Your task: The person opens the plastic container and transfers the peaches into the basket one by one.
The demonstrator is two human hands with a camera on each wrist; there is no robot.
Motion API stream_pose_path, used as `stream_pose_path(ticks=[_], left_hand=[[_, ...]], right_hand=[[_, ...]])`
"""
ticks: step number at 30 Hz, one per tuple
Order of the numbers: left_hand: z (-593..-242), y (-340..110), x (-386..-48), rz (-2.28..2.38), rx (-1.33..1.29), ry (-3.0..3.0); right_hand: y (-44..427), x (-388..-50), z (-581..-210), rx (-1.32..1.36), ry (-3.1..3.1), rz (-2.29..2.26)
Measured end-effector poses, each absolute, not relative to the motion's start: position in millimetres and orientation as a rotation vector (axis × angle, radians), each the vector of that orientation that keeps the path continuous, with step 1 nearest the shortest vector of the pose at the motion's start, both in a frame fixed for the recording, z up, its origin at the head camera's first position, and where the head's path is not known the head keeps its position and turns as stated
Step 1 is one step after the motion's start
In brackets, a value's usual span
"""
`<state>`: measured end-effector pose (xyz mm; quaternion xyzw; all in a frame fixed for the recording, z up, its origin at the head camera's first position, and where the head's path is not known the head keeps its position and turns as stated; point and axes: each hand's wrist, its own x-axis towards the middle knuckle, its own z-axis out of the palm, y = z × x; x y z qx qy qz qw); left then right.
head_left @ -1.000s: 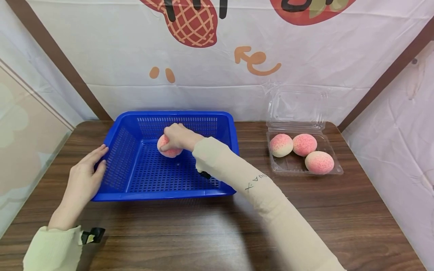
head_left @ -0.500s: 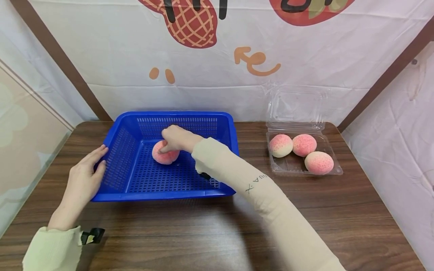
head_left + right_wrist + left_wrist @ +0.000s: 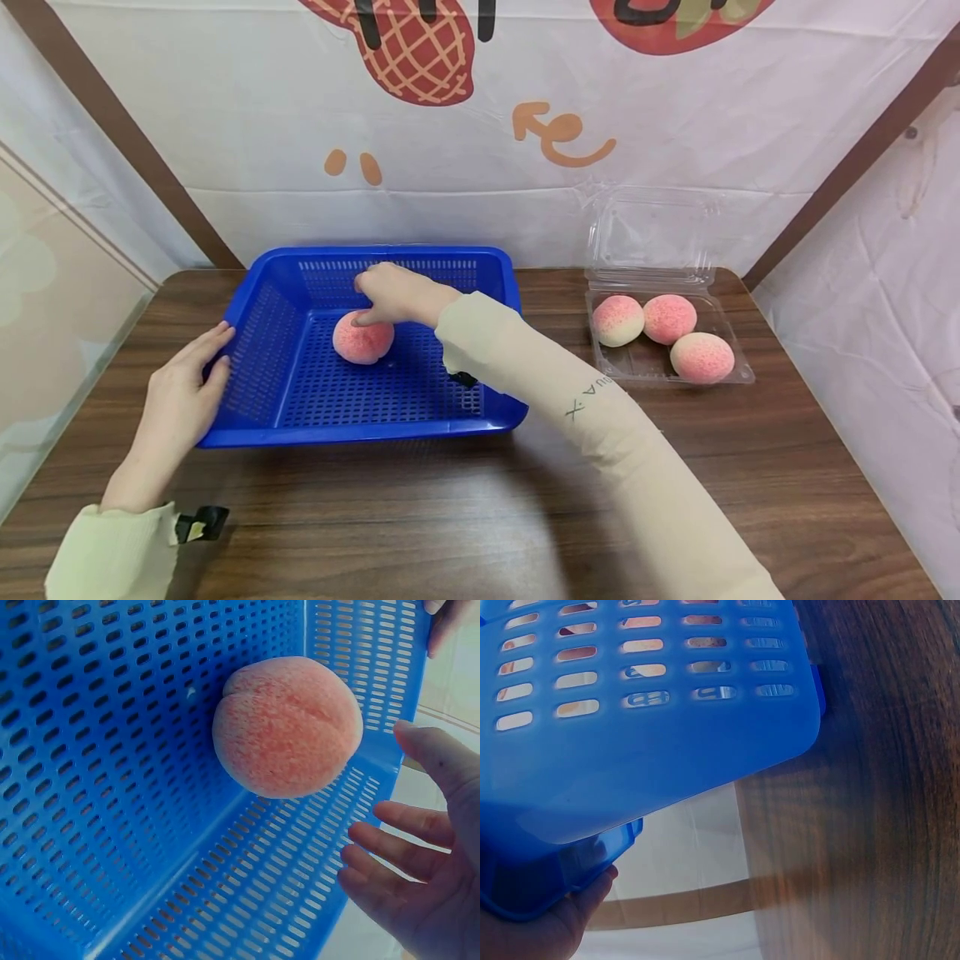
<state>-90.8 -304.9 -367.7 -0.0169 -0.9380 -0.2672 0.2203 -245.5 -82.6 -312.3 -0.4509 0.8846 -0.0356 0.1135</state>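
A pink peach (image 3: 363,342) sits on the floor of the blue plastic basket (image 3: 360,434). Just above and behind it is my right hand (image 3: 399,293); the right wrist view shows its fingers spread and relaxed, with a gap between them and the peach (image 3: 289,727). My left hand (image 3: 178,397) rests against the basket's left rim, its fingers fairly straight along the edge. Part of that hand (image 3: 562,922) shows in the left wrist view beside the blue rim, the rest of it out of frame.
On the right of the wooden table (image 3: 420,517) stands a clear plastic clamshell box (image 3: 637,367) with its lid raised. Inside it lie three pink-and-cream peaches (image 3: 702,357). A printed white cloth (image 3: 480,208) hangs behind the table.
The peach in the basket came slightly left and toward the front, then stayed put. My right hand has let go and lifted off it. My left hand has stayed at the rim.
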Motion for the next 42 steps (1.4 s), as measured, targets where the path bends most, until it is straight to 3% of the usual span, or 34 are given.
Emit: stream_pose_path(ticks=[42], left_hand=[[-367,-306,-93,-0.743,-0.056,-2.595]], right_hand=[[-24,-248,-269,-1.348,2.723,-0.093]])
